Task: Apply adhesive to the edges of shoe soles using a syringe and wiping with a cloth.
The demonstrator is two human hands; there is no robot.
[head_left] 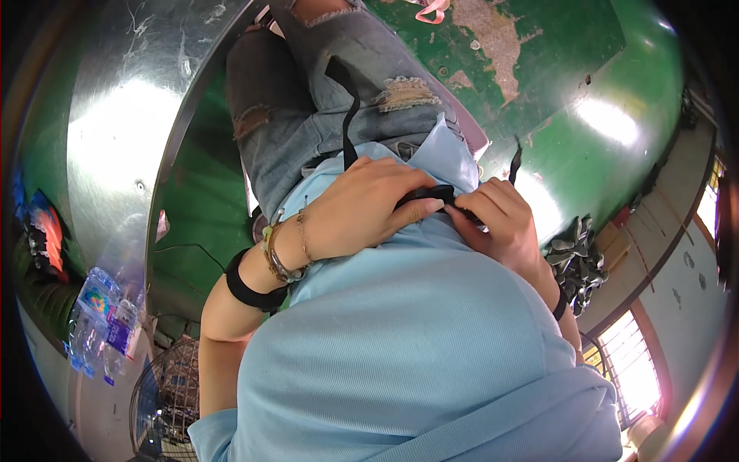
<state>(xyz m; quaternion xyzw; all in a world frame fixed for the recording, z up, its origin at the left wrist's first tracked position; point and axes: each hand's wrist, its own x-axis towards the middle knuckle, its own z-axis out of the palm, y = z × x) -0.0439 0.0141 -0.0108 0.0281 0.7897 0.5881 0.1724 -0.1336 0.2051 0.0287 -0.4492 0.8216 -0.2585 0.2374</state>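
Observation:
A black fabric strap (343, 75) is gathered in front of my waist, over my light blue top (400, 323). My left hand (369, 200), with bracelets at its wrist, pinches the strap's bunched middle between thumb and fingers. Close by on the right, my right hand (496, 219) grips the same strap, its fingers curled. One loose end stands out past my left hand over my torn jeans (308, 92); another sticks out beyond my right hand. Whether the middle forms a knot or a loop is hard to see.
At the left, a shiny metal table (115, 131) curves alongside my legs. Clear plastic bottles (108, 323) stand at lower left near a wire fan cage (165, 393). A dark pile (577, 262) lies right of my arm. Worn green floor (554, 46) carries a pink ribbon (433, 11).

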